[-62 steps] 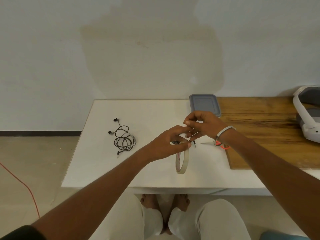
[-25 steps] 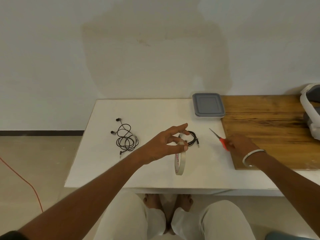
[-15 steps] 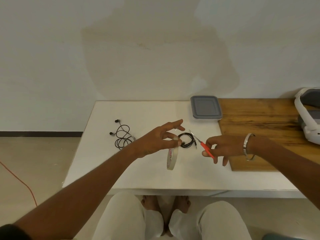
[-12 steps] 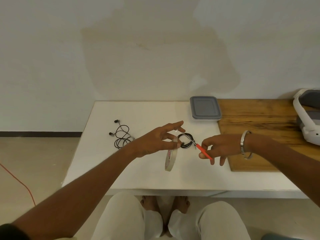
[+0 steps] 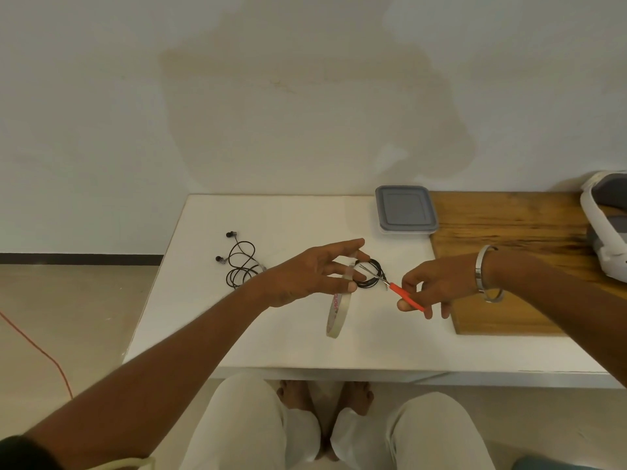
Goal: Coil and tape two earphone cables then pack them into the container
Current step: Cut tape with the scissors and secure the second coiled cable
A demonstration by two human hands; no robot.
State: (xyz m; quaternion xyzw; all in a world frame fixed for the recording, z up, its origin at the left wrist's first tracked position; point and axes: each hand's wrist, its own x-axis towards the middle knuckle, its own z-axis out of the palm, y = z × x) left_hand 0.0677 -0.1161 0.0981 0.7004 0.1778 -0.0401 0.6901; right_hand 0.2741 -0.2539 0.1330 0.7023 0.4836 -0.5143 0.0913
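Observation:
My left hand [image 5: 315, 271] holds a roll of clear tape [image 5: 337, 310] above the white table [image 5: 258, 347], with a pulled strip of tape stretched between its fingers. My right hand [image 5: 437, 284] grips red-handled scissors [image 5: 395, 289], whose blades point left at that strip. Under the blades a coiled black earphone cable [image 5: 371, 277] lies on the table. A second, loosely tangled black earphone cable [image 5: 239, 262] lies further left. The grey-lidded container [image 5: 405, 213] stands closed at the back of the table.
A wooden board [image 5: 509, 266] covers the right part of the table. A white and grey headset [image 5: 607, 228] sits at its far right edge. An orange cord [image 5: 34, 347] runs over the floor at the left. My knees are under the front edge.
My right hand let go of the tape, picked the scissors up from beside the board and brought them left to the tape strip. My left hand kept holding the roll.

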